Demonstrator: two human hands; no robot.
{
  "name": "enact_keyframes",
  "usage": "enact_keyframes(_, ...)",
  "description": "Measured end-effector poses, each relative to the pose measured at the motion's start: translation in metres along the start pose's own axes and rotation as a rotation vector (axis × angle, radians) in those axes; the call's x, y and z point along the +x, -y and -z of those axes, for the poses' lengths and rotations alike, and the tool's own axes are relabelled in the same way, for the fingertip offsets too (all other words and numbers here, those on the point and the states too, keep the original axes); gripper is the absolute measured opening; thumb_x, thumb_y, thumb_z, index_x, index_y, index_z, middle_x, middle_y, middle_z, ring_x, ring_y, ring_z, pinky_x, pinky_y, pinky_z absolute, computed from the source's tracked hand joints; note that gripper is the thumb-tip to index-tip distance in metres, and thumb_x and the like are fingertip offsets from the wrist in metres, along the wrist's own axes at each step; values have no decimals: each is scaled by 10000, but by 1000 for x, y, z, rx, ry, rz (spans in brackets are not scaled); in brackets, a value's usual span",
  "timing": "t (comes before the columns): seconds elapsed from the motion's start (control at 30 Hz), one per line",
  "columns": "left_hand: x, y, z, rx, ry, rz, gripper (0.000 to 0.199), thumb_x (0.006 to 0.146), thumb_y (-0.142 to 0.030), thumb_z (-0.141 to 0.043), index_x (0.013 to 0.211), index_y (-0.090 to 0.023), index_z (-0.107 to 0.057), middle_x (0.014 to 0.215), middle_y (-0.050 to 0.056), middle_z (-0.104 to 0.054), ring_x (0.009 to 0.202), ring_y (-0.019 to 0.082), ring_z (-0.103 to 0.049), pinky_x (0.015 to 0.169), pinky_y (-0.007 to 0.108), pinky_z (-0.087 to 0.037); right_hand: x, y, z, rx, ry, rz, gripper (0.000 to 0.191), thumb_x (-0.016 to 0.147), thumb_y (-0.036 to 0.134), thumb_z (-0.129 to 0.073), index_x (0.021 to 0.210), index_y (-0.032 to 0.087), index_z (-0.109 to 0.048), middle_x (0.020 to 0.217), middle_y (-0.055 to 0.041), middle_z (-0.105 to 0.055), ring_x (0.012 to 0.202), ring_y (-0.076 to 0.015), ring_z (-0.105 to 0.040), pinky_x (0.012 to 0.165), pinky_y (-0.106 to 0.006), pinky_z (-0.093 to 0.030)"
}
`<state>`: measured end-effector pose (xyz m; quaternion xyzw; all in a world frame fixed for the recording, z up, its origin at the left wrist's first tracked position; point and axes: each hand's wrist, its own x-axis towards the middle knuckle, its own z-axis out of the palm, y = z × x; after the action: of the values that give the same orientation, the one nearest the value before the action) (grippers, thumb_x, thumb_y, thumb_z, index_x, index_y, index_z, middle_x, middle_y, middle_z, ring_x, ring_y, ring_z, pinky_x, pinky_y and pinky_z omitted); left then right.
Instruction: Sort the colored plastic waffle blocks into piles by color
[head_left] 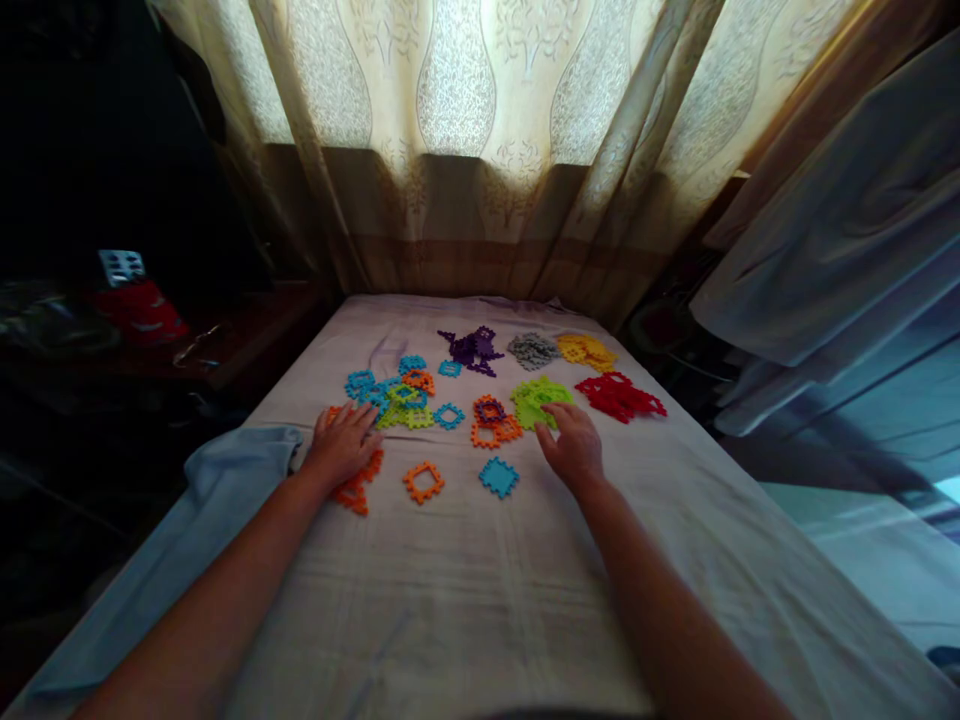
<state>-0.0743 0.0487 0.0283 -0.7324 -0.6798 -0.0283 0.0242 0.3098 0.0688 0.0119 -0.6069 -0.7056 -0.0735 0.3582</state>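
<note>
My left hand [343, 443] lies with fingers spread on a heap of orange interlocking plastic pieces [354, 492], partly covering them. Its fingertips reach the edge of a mixed heap of blue pieces [386, 393] and lime-green ones [405, 415]. At the near edge of a lime-green heap [534, 398], my right hand [576, 445] has its thumb and fingers apart; whether the fingertips touch a piece is hard to make out. Between the hands are an orange square frame [424, 482], a solid blue square [499, 477], and a small orange cluster [486, 432] topped by a purple frame [490, 409].
Farther back on the sheet-covered surface [465, 600] sit purple [472, 350], grey [533, 350] and yellow [586, 351] heaps. Red pieces [621, 396] lie to the right. Light-blue cloth [225, 480] hangs over the left edge. Curtains [457, 200] hang behind.
</note>
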Motion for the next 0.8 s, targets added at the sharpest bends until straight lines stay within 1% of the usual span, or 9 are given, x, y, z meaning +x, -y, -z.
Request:
enact_keyframes(0.07,0,1,8,36,37,-9,553,950,-424,-355,1448,-221,-482,1538,96,-437,1452,321,-330,1175,572,-163,-17,2,-1,63,12,9,264,852,296,-538,1035,206,-706,1071,-114,-692,1024,-253,-613,916,-392,-486)
enact_keyframes(0.13,-4,4,14,45,27,-18,529,949,-426,-369,1418,-232,-517,1508,99,-481,1434,316,-360,1178,573,-142,-29,2,-1,114,65,-28,257,856,297,-511,993,221,-715,1030,-89,-699,924,-217,-639,848,-351,-510)
enact_keyframes(0.2,-10,11,18,51,-2,-19,480,942,-418,-391,1344,-244,-587,1444,106,-553,1400,317,-406,1174,589,-133,-35,0,-2,143,125,-90,274,855,296,-482,970,222,-719,1000,-73,-704,813,-186,-644,777,-322,-518)
enact_keyframes(0.27,-15,17,21,72,-20,-12,429,930,-401,-416,1241,-229,-658,1386,129,-599,1360,326,-447,1162,608,-150,-36,-2,-1,150,164,-141,285,851,299,-468,951,219,-722,981,-69,-711,770,-178,-642,750,-319,-515)
enact_keyframes(0.37,-16,22,28,91,-59,-2,376,912,-368,-452,1141,-206,-702,1347,156,-620,1309,337,-493,1143,618,-191,-33,-2,-1,154,193,-168,274,846,305,-471,915,228,-725,960,-64,-720,828,-195,-651,763,-326,-512)
enact_keyframes(0.5,-1,11,33,75,-123,-42,406,906,-298,-469,1275,-246,-631,1426,129,-562,1336,302,-474,1155,586,-199,-32,1,1,157,224,-165,265,850,301,-477,890,223,-727,972,-69,-724,894,-210,-656,787,-335,-511)
enact_keyframes(0.63,13,1,29,112,-44,-59,439,898,-290,-500,1324,-265,-602,1518,129,-460,1410,320,-386,1154,593,-194,-32,4,5,140,260,-161,262,860,288,-484,903,215,-732,984,-77,-723,935,-211,-654,816,-328,-506)
enact_keyframes(0.73,14,9,26,148,-5,-7,411,904,-323,-493,1278,-234,-639,1513,156,-457,1406,341,-386,1146,601,-197,-32,5,7,140,277,-149,261,864,283,-488,917,220,-736,991,-72,-726,937,-208,-655,815,-323,-505)
enact_keyframes(0.8,12,18,28,161,-17,8,363,898,-322,-488,1188,-235,-687,1467,149,-513,1379,340,-415,1140,597,-202,-32,5,7,140,269,-152,268,867,282,-483,922,216,-737,993,-74,-727,935,-209,-656,806,-324,-505)
